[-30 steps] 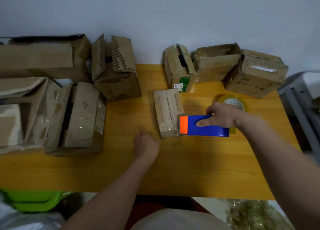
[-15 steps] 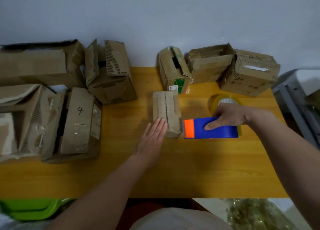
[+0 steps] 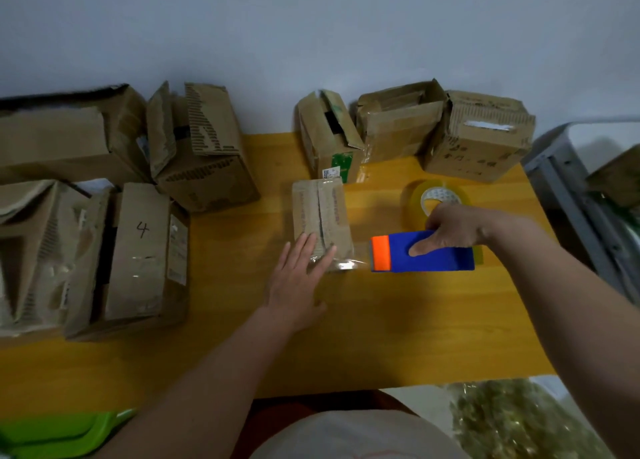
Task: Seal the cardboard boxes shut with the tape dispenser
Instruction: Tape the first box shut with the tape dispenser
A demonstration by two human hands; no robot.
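A small flat cardboard box (image 3: 320, 212) lies in the middle of the yellow table (image 3: 398, 327), its two flaps meeting in a centre seam. My left hand (image 3: 298, 278) lies flat, fingers spread, pressing the box's near end. A strip of clear tape (image 3: 346, 264) runs from that near end to the blue and orange tape dispenser (image 3: 420, 252) just to the right. My right hand (image 3: 453, 228) grips the dispenser from above.
A roll of clear tape (image 3: 437, 197) lies behind my right hand. Three boxes (image 3: 479, 140) stand at the back right. Larger boxes, one marked 4 (image 3: 138, 254), crowd the left side. A grey rack (image 3: 581, 195) stands to the right, a green bin (image 3: 52, 431) at lower left.
My left hand opened from a fist and moved forward onto the box's near end. My right hand drew the dispenser a little to the right, away from the box, with tape stretched between.
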